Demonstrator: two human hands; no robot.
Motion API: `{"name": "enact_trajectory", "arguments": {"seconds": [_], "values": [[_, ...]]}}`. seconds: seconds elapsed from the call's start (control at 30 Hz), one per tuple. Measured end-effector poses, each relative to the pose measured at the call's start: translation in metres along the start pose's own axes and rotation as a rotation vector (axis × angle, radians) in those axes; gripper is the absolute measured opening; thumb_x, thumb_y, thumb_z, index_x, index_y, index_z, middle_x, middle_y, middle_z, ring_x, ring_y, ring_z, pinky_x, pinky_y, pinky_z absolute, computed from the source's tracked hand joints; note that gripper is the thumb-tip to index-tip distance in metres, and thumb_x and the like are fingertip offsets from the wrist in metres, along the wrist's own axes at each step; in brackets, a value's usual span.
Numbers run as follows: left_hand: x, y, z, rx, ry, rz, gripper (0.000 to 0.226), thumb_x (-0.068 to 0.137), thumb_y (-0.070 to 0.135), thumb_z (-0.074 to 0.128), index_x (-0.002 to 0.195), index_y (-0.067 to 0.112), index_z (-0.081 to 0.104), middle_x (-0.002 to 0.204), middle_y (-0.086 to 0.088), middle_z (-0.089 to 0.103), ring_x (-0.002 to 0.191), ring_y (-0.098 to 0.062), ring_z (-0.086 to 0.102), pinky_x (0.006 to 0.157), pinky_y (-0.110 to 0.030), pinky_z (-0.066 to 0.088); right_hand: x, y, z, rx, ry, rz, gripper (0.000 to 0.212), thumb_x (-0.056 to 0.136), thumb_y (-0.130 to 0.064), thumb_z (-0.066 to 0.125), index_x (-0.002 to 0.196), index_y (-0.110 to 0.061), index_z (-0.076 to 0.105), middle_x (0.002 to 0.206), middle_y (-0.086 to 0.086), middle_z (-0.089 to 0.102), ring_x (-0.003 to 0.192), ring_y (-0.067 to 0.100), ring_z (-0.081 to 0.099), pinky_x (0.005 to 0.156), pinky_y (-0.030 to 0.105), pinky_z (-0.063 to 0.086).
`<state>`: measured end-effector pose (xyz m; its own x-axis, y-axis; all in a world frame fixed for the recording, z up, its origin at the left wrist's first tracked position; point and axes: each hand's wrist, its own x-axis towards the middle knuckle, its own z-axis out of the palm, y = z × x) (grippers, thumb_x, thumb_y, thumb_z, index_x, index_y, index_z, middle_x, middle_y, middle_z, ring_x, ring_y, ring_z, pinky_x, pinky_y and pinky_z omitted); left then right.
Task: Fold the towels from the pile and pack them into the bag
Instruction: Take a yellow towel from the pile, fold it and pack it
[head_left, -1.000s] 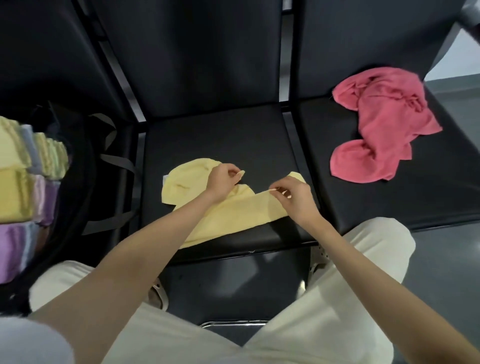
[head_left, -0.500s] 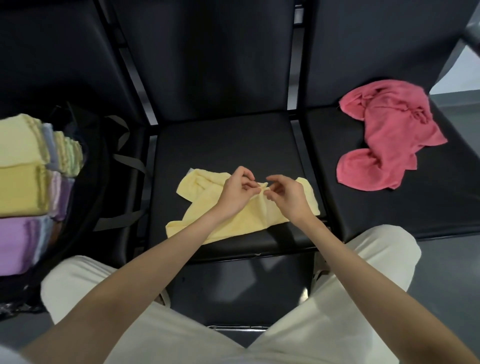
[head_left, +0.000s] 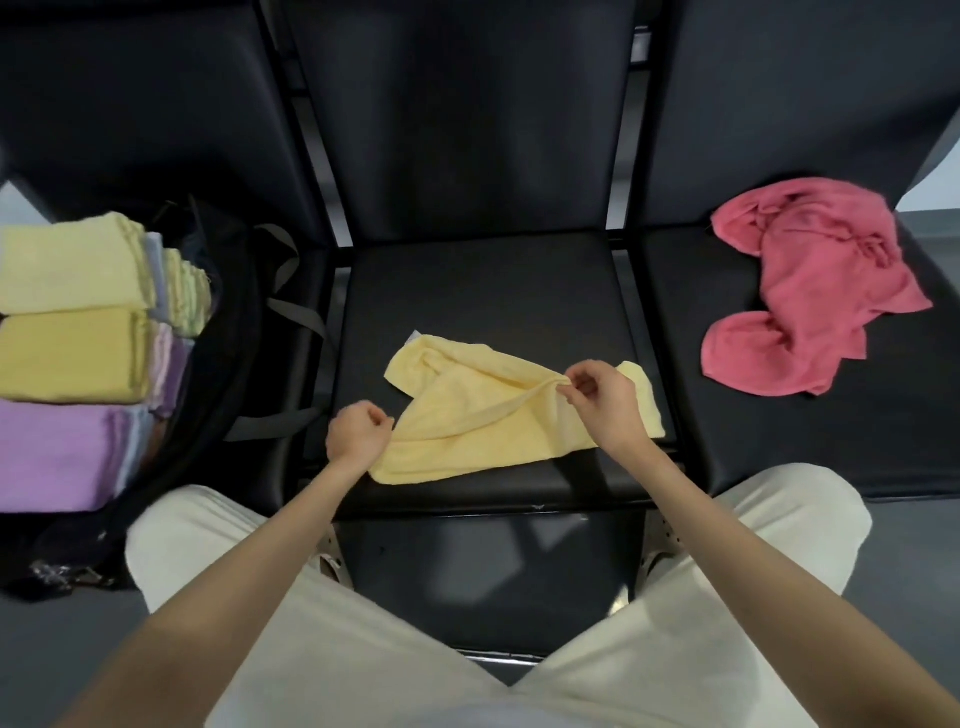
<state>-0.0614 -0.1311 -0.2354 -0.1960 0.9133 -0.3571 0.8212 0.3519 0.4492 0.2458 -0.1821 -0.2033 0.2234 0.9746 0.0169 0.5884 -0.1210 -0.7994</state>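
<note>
A pale yellow towel (head_left: 467, 415) lies rumpled on the middle black seat (head_left: 478, 291). My left hand (head_left: 358, 434) grips its near left corner with curled fingers. My right hand (head_left: 602, 397) pinches an edge near the towel's right end, and a ridge of cloth is pulled taut between the two hands. A crumpled pink towel (head_left: 810, 291) rests on the right seat (head_left: 779, 431). On the left, an open black bag (head_left: 223, 332) holds folded towels (head_left: 72, 312) in yellow, purple, pale blue and green.
Black seat backs rise behind all three seats. Grey straps (head_left: 296, 312) of the bag hang toward the middle seat. My knees in light trousers (head_left: 218, 551) flank the seat's front edge. Grey floor shows at the far right.
My hands were close together at the towel's middle; the left hand has slid down and left to the near corner, the right has stayed, stretching the cloth between them.
</note>
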Motion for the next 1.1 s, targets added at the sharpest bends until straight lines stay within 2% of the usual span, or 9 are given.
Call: {"name": "enact_trajectory", "arguments": {"seconds": [0.13,0.33,0.4,0.5,0.57,0.7,0.8,0.93,1.1], "values": [[-0.015,-0.024,-0.008,-0.127,-0.101,-0.222,0.03,0.083,0.036,0.069,0.093,0.01,0.059,0.097,-0.006,0.059,0.095,-0.026,0.056,0.08,-0.034,0.047,-0.005,0.002,0.006,-0.005,0.013,0.032,0.008,0.086,-0.013,0.068,0.088,-0.017,0.061,0.085,-0.001,0.063,0.078,0.013,0.058,0.073,0.02,0.046],[-0.032,-0.02,-0.007,-0.498,-0.051,-0.425,0.008,0.082,-0.004,0.058,0.086,-0.003,0.064,0.08,-0.014,0.063,0.064,-0.019,0.058,0.053,-0.024,0.053,-0.007,0.003,0.009,0.002,0.033,0.106,0.01,0.088,-0.015,0.066,0.096,-0.01,0.063,0.087,0.004,0.065,0.08,0.017,0.061,0.075,0.026,0.049],[-0.032,-0.018,-0.009,-0.581,0.012,-0.453,0.018,0.08,-0.009,0.055,0.092,-0.007,0.068,0.078,-0.014,0.064,0.066,-0.021,0.061,0.064,-0.028,0.056,-0.007,-0.001,0.007,0.029,0.079,0.104,0.008,0.09,-0.015,0.063,0.097,-0.01,0.061,0.086,0.006,0.065,0.079,0.019,0.063,0.075,0.028,0.052],[-0.032,-0.007,-0.029,-0.586,0.235,-0.317,0.017,0.082,0.0,0.059,0.093,0.002,0.072,0.093,-0.01,0.069,0.088,-0.024,0.063,0.077,-0.028,0.05,-0.003,-0.017,-0.004,0.092,0.215,0.054,0.002,0.093,-0.013,0.058,0.092,-0.015,0.056,0.085,0.01,0.064,0.075,0.021,0.063,0.07,0.025,0.05],[-0.033,0.004,-0.052,-0.523,0.361,-0.15,0.012,0.082,0.003,0.063,0.09,0.005,0.072,0.092,-0.01,0.069,0.088,-0.023,0.062,0.075,-0.027,0.045,-0.001,-0.033,-0.013,0.168,0.303,0.012,0.004,0.094,-0.012,0.055,0.092,-0.016,0.054,0.086,0.011,0.062,0.075,0.024,0.062,0.072,0.03,0.05],[-0.031,0.027,-0.091,-0.208,0.5,0.278,0.007,0.084,0.005,0.059,0.085,0.006,0.066,0.086,-0.006,0.06,0.076,-0.018,0.055,0.066,-0.03,0.042,0.011,-0.071,-0.034,0.286,0.47,-0.061,0.005,0.095,-0.011,0.052,0.097,-0.015,0.052,0.092,0.011,0.059,0.078,0.021,0.058,0.071,0.015,0.043],[-0.031,0.053,-0.12,-0.324,0.504,0.247,0.01,0.081,0.004,0.059,0.084,0.008,0.067,0.084,-0.003,0.063,0.078,-0.017,0.057,0.068,-0.028,0.044,0.016,-0.104,-0.053,0.36,0.567,-0.128,0.005,0.095,-0.012,0.05,0.098,-0.016,0.052,0.094,0.009,0.056,0.081,0.015,0.056,0.074,0.02,0.043],[-0.032,0.087,-0.163,-0.784,0.438,0.112,0.015,0.076,0.004,0.059,0.081,0.011,0.071,0.084,-0.007,0.07,0.079,-0.022,0.064,0.067,-0.031,0.054,0.015,-0.141,-0.075,0.394,0.704,-0.166,0.003,0.096,-0.012,0.051,0.097,-0.014,0.05,0.105,0.002,0.044,0.076,-0.013,0.047,0.071,0.005,0.037],[-0.052,0.115,-0.207,-0.852,0.557,0.309,0.012,0.081,0.005,0.062,0.086,0.011,0.071,0.08,0.001,0.065,0.077,-0.011,0.061,0.067,-0.023,0.05,0.016,-0.166,-0.088,0.547,0.864,-0.165,0.006,0.097,-0.016,0.05,0.1,-0.011,0.053,0.093,-0.009,0.049,0.07,-0.014,0.049,0.065,0.008,0.039]]}}
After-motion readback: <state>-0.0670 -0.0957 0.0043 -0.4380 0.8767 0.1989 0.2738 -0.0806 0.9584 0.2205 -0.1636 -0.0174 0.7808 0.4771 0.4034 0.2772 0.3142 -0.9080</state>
